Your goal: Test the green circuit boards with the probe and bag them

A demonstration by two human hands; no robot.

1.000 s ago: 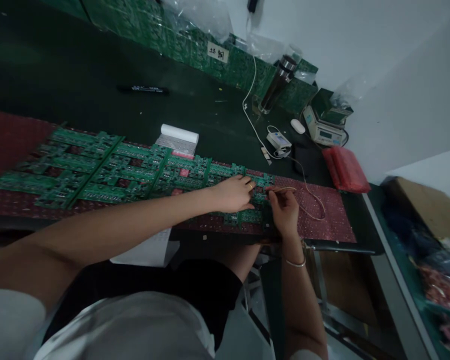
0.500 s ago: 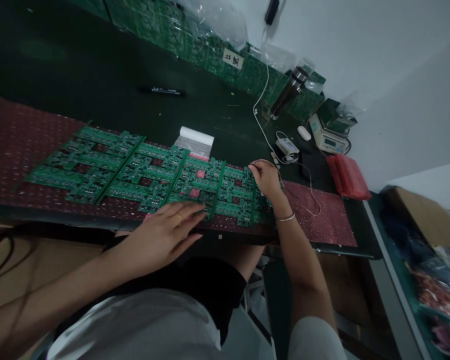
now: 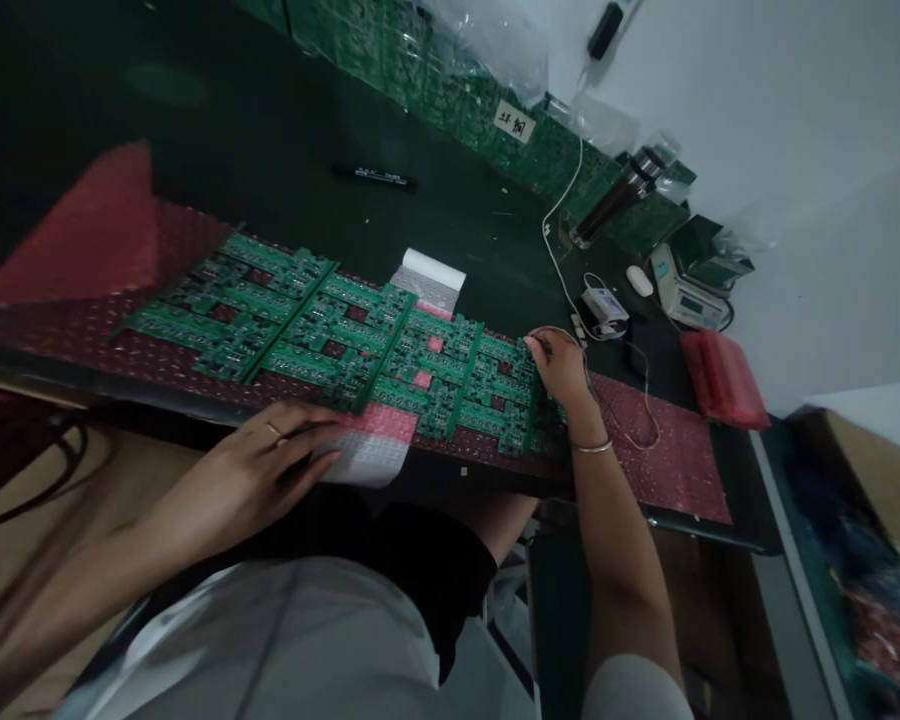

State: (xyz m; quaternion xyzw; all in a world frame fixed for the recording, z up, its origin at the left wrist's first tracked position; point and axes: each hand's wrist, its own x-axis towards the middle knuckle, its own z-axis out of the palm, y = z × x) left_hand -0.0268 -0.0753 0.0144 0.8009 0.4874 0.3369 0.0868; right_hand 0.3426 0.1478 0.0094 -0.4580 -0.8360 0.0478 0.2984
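A joined row of green circuit boards (image 3: 300, 310) lies along red bubble wrap (image 3: 667, 450) at the table's front edge. My left hand (image 3: 289, 440) is at the near edge of the boards, fingers slightly curved and apart. Its fingertips are beside a pink and white strip (image 3: 367, 455) that hangs over the edge from under the boards. At the right end of the row my right hand (image 3: 559, 365) is pinched closed at the far corner of a board. Thin wires (image 3: 630, 447) run from its fingertips over the hand; their ends are hidden.
A white roll (image 3: 435, 270) and a black marker (image 3: 379, 178) lie behind the boards. Farther right are a small white device (image 3: 606, 308), a bottle (image 3: 619, 195), a scale (image 3: 686, 295) and red packets (image 3: 724, 378). A red sheet (image 3: 97, 235) is folded up at left.
My view has turned, so the table appears farther right. My left hand has moved left along the front edge, uncovering the pink and white strip. My right hand stays at the same board end.
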